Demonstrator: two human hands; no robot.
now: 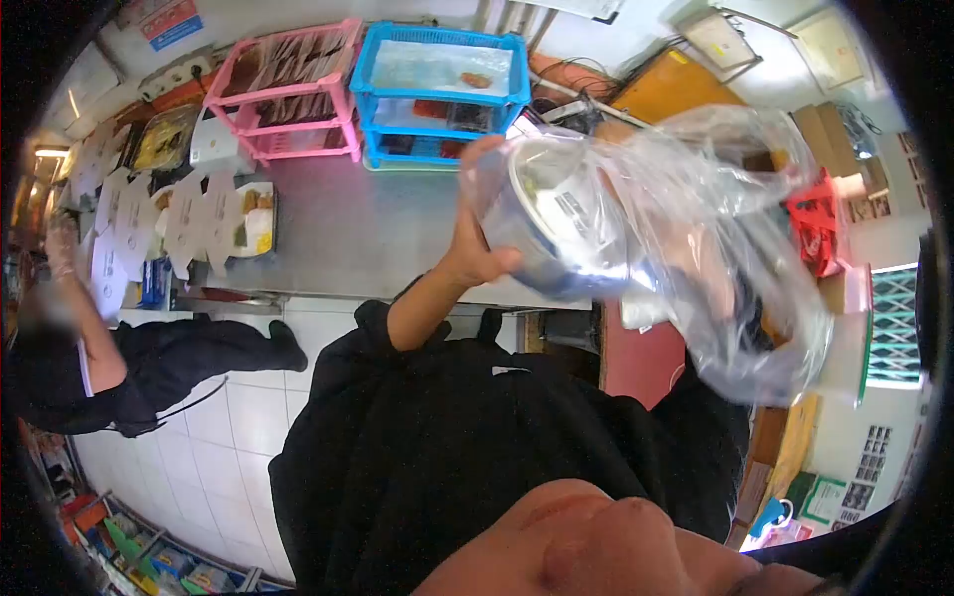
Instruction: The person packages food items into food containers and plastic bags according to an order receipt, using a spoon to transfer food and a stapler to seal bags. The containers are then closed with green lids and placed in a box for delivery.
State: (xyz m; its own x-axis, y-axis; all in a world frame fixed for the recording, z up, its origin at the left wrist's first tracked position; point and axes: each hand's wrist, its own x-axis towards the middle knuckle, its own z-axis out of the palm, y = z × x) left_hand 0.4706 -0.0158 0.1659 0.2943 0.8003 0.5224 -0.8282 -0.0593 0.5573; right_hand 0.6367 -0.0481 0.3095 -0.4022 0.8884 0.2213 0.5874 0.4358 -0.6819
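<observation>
My left hand (pixel 479 228) is closed around the side of a round container (pixel 561 214) with a shiny silver-blue wall and a pale, labelled round end. The container is tilted and lies within a large clear plastic bag (pixel 735 199), which spreads out to the right. Through the crumpled film my right forearm (pixel 701 258) shows, reaching up behind the bag. The fingers of my right hand are hidden by the plastic and the container, so their grip does not show.
Behind the grey counter's edge (pixel 328 233) stand a pink tiered rack (pixel 303 139) and a blue tiered rack (pixel 437 104). Open food boxes (pixel 189 223) line the counter at left, where a person in black (pixel 149 368) works. A red basket (pixel 815 223) is at right.
</observation>
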